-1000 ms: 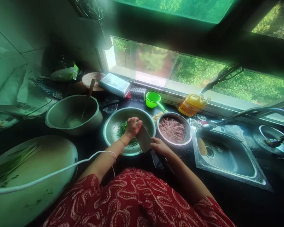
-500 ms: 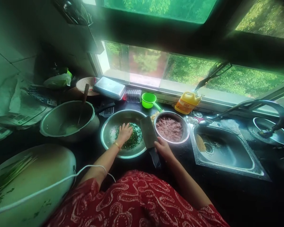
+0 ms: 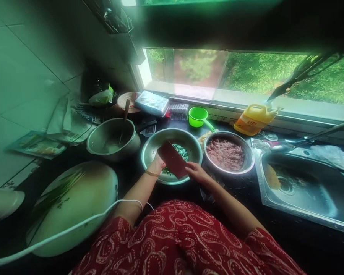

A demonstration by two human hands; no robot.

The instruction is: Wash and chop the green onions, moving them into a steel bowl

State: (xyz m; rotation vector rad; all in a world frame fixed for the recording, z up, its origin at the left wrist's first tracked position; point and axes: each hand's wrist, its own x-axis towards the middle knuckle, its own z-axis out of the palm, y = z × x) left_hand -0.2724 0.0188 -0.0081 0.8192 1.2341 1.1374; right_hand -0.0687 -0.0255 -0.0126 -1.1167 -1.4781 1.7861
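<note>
A cleaver (image 3: 173, 160) is in my right hand (image 3: 197, 172), its broad blade tilted over a wide metal basin (image 3: 147, 156). Chopped greens (image 3: 181, 151) lie inside that basin. My left hand (image 3: 158, 163) is at the blade's left end, over the basin's near side. The blade hides its fingers, so I cannot see whether they grip or just touch the metal. Right of the basin stands a metal bowl (image 3: 252, 162) filled with minced meat (image 3: 225, 153).
At left are a deep pot (image 3: 91, 141) with a wooden-handled utensil and a round cutting board (image 3: 83, 214) bearing green stalks (image 3: 65, 187). A white cord (image 3: 74, 225) crosses the board. Behind stand a green dipper (image 3: 197, 117) and yellow jug (image 3: 250, 120). A sink (image 3: 304, 194) is right.
My left hand has left the greens and come to the cleaver blade. The cleaver has swung leftward over the basin, now lying across it. The view has turned left.
</note>
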